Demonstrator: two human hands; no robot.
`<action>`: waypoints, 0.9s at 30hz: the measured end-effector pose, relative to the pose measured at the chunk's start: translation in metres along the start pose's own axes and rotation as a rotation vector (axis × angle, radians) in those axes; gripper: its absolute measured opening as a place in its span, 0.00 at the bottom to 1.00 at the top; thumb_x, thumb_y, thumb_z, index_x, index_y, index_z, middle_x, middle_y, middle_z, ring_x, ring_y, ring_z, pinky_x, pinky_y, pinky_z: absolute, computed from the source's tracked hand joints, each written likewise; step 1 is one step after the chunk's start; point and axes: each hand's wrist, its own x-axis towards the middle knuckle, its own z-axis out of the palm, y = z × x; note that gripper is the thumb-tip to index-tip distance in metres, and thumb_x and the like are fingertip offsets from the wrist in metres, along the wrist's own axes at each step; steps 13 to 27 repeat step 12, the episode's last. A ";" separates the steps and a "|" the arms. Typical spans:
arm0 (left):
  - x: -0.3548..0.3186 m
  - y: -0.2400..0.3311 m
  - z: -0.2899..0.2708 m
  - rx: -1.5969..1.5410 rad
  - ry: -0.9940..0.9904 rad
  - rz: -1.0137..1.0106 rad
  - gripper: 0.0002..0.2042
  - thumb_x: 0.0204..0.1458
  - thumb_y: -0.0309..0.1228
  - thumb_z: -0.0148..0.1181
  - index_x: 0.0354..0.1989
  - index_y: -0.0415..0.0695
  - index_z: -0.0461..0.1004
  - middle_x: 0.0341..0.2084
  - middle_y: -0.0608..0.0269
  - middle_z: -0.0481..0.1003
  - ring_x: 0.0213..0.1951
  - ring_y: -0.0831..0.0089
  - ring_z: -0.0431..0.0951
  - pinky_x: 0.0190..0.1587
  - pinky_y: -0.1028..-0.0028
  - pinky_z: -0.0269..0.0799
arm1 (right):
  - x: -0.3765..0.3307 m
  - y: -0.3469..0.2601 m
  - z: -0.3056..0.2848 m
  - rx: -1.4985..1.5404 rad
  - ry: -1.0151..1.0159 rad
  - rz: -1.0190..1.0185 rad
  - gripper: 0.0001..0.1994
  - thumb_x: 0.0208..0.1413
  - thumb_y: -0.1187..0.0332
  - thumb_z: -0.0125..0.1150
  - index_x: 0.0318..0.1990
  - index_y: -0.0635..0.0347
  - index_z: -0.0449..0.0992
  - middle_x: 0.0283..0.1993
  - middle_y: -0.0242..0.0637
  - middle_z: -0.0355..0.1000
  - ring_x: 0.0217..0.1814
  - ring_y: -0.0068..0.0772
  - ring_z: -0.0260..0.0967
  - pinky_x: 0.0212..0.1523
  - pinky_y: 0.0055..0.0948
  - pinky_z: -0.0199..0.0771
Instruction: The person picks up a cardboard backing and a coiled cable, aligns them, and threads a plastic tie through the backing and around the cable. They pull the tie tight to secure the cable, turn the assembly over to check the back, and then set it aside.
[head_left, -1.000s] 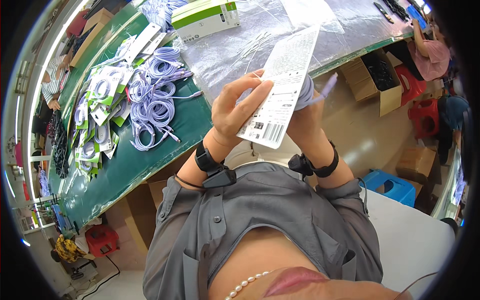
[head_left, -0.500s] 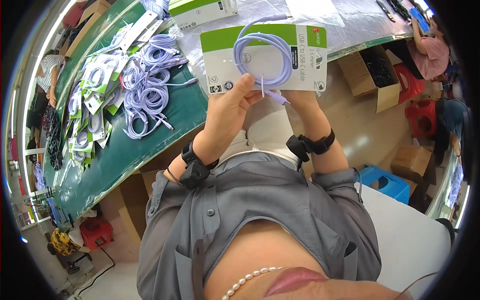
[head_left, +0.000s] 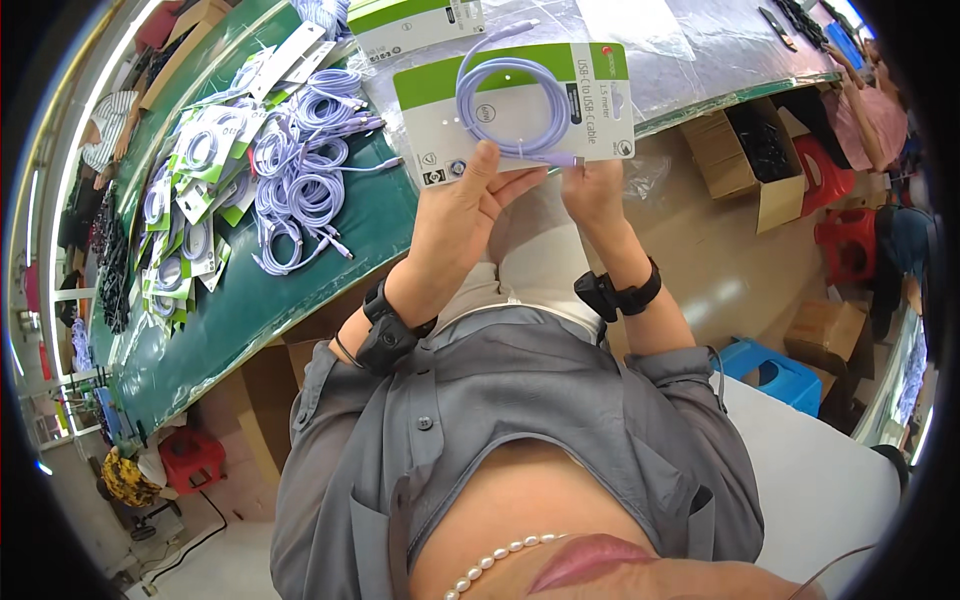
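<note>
A green and white packaging card [head_left: 425,125] is up in front of me, over the table's near edge. On its face lies a coiled lilac USB cable [head_left: 465,105]; one cable end points up past the card's top, and the other lies along the lower edge. My left hand [head_left: 455,205] grips the lower left part, thumb on the front and fingers behind. At the lower right edge, my right hand [head_left: 597,195] is closed beside the cable's lower plug, its fingers partly hidden by the card.
Left of me on the green table [head_left: 235,335] lie a heap of carded cables [head_left: 200,150] and several loose lilac coils [head_left: 315,195]. Another green and white package [head_left: 415,35] sits behind the card. An open cardboard box [head_left: 750,150] and red stools [head_left: 845,245] stand at the right. Other people sit nearby.
The card has shifted slightly left. The cable's lower end, which hung below the card, now lies along its lower edge. My right hand has come out from behind the card to that edge.
</note>
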 end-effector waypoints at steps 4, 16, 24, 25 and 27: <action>0.000 -0.002 -0.001 -0.038 0.020 -0.045 0.17 0.59 0.33 0.50 0.53 0.36 0.63 0.45 0.53 0.72 0.46 0.61 0.75 0.51 0.60 0.73 | 0.003 -0.005 0.005 -0.085 0.027 -0.106 0.16 0.43 0.83 0.49 0.43 0.69 0.72 0.43 0.55 0.70 0.46 0.60 0.66 0.47 0.45 0.65; -0.001 0.002 -0.014 -0.060 0.049 0.055 0.17 0.60 0.31 0.49 0.55 0.37 0.61 0.47 0.52 0.71 0.47 0.60 0.74 0.51 0.58 0.72 | 0.011 0.002 0.010 0.044 -0.223 0.001 0.26 0.42 0.81 0.50 0.54 0.62 0.67 0.55 0.54 0.63 0.55 0.62 0.60 0.59 0.51 0.56; -0.001 0.002 -0.014 -0.060 0.049 0.055 0.17 0.60 0.31 0.49 0.55 0.37 0.61 0.47 0.52 0.71 0.47 0.60 0.74 0.51 0.58 0.72 | 0.011 0.002 0.010 0.044 -0.223 0.001 0.26 0.42 0.81 0.50 0.54 0.62 0.67 0.55 0.54 0.63 0.55 0.62 0.60 0.59 0.51 0.56; -0.001 0.002 -0.014 -0.060 0.049 0.055 0.17 0.60 0.31 0.49 0.55 0.37 0.61 0.47 0.52 0.71 0.47 0.60 0.74 0.51 0.58 0.72 | 0.011 0.002 0.010 0.044 -0.223 0.001 0.26 0.42 0.81 0.50 0.54 0.62 0.67 0.55 0.54 0.63 0.55 0.62 0.60 0.59 0.51 0.56; -0.001 0.002 -0.014 -0.060 0.049 0.055 0.17 0.60 0.31 0.49 0.55 0.37 0.61 0.47 0.52 0.71 0.47 0.60 0.74 0.51 0.58 0.72 | 0.011 0.002 0.010 0.044 -0.223 0.001 0.26 0.42 0.81 0.50 0.54 0.62 0.67 0.55 0.54 0.63 0.55 0.62 0.60 0.59 0.51 0.56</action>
